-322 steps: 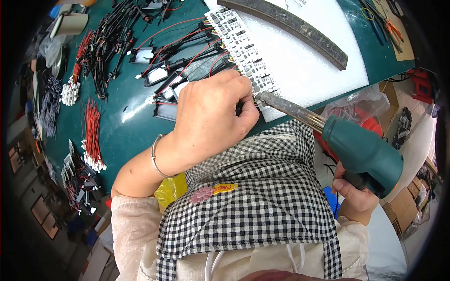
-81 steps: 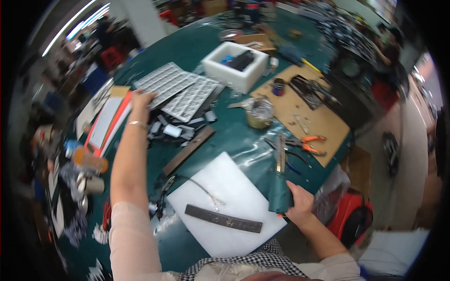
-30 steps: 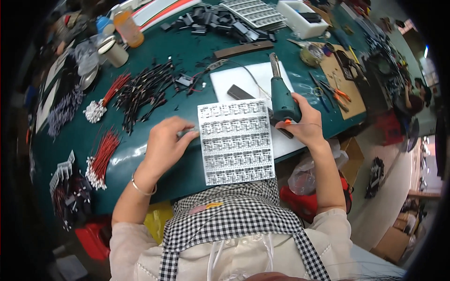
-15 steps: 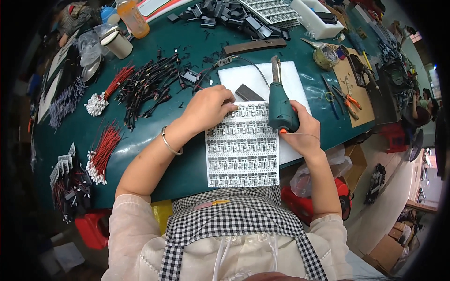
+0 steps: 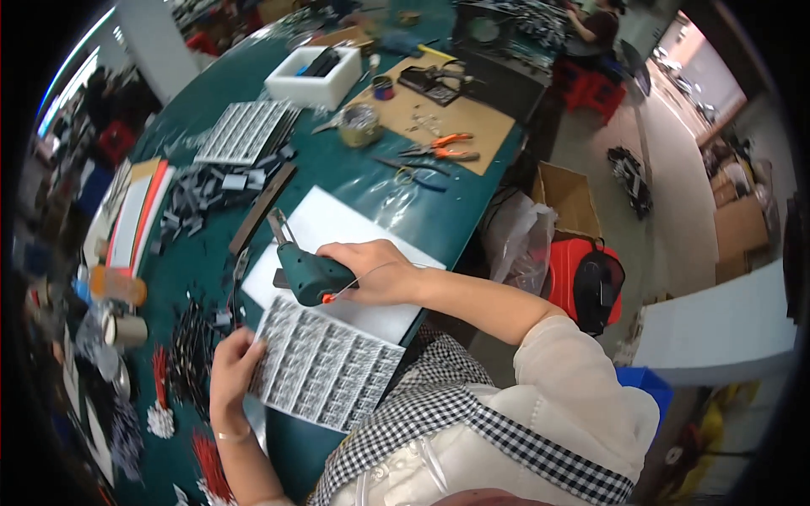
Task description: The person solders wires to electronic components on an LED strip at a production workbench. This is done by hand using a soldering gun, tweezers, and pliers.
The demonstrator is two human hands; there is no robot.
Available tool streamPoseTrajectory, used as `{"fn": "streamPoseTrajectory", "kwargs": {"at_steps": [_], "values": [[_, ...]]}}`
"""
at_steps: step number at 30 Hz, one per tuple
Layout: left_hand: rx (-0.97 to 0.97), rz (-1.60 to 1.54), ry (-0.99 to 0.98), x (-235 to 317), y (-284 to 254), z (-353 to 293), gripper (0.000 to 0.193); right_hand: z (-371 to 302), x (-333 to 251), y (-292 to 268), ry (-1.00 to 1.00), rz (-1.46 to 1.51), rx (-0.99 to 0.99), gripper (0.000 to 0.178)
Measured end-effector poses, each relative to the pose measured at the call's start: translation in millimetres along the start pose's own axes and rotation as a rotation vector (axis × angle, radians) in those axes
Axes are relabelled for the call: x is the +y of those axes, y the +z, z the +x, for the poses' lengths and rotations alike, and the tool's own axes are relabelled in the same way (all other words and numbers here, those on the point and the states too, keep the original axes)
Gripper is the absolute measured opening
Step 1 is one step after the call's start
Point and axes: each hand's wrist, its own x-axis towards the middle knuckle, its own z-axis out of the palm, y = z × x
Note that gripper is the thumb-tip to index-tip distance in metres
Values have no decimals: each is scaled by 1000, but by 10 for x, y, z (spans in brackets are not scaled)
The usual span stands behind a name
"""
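My right hand (image 5: 381,270) is wrapped round the handle of a green soldering gun (image 5: 305,271). Its metal tip points away over a white foam sheet (image 5: 359,223), and thin wire shows at its orange rear part. Below the gun lies a panel of small circuit boards (image 5: 325,364), overlapping the sheet's near side and reaching toward my checked apron. My left hand (image 5: 232,369) pinches this panel's left edge between thumb and fingers. A small dark block (image 5: 281,279) rests on the foam, partly hidden behind the gun.
Black cable leads (image 5: 190,354) and red wire bundles (image 5: 159,379) lie to the left. Farther off are loose black housings (image 5: 202,196), a dark bar (image 5: 262,208) and stacked board panels (image 5: 246,132). Orange-handled pliers (image 5: 443,148) lie on a brown board (image 5: 481,126). Another person (image 5: 597,34) sits far right.
My view has swung to the right, so the table appears turned and more floor shows. Both hands keep their holds on the soldering gun and the panel.
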Motion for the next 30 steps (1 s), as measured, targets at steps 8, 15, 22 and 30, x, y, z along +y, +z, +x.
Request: {"fn": "streamPoseTrajectory", "kwargs": {"at_steps": [8,15,22,30], "values": [[351,-643,69,-232,-34,-272,14,-325,-71,-560,528,305,332,65],[364,-858,81,-129,771,-184,13,-667,-134,-666,455,509,580,60],[256,-871,-186,-210,996,-238,19,-873,-325,-623,429,526,597,59],[47,-669,-347,-20,1010,-165,22,-760,-492,-285,342,326,492,72]]}}
